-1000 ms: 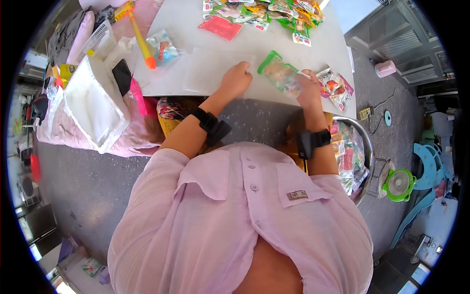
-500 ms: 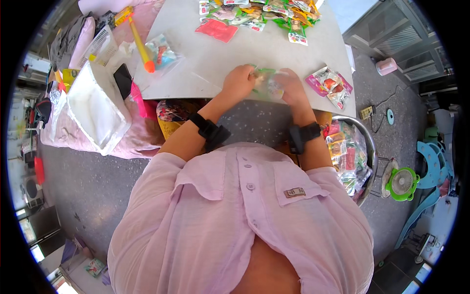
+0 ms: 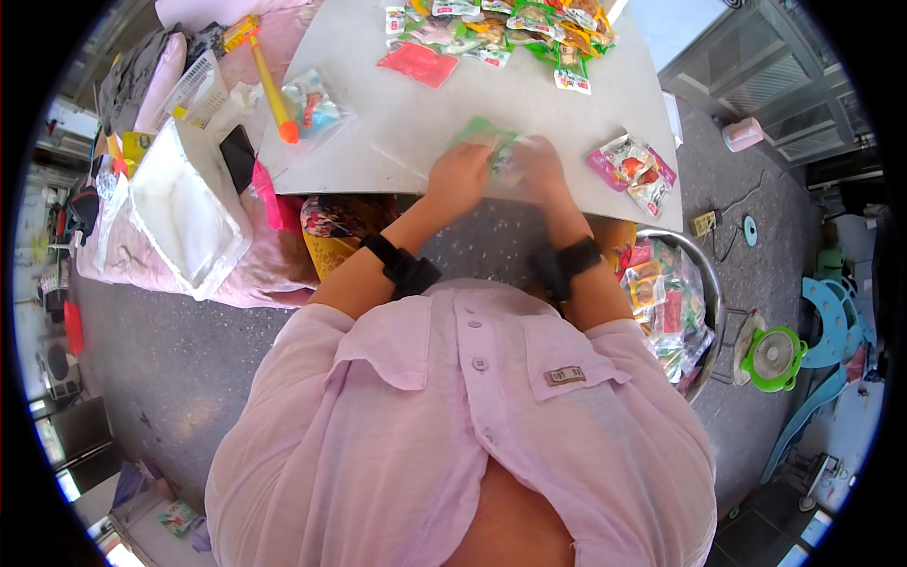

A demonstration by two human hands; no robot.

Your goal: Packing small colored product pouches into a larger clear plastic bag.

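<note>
A clear and green plastic packet (image 3: 484, 132) is spread between my two hands over the near part of the white table. My left hand (image 3: 457, 180) is closed on its left side, with the fingers curled. Over on the right side, my right hand (image 3: 539, 170) grips the packet, its fingers blurred by motion. What lies inside the packet is too smeared to make out. Just right of my hands are pink-and-white snack packets (image 3: 635, 175), lying flat on the tabletop (image 3: 425, 113).
Colourful packets (image 3: 501, 28) are piled at the table's far side, beside a red flat packet (image 3: 418, 62). To the left are a yellow stick with an orange tip (image 3: 269, 90), a phone (image 3: 238, 151) and a white foam box (image 3: 189, 213). A metal basin (image 3: 713, 283) of packets stands right.
Both hands have come slightly nearer to me and closer together. The packet's green part now shows beyond my fingers, further up the table.
</note>
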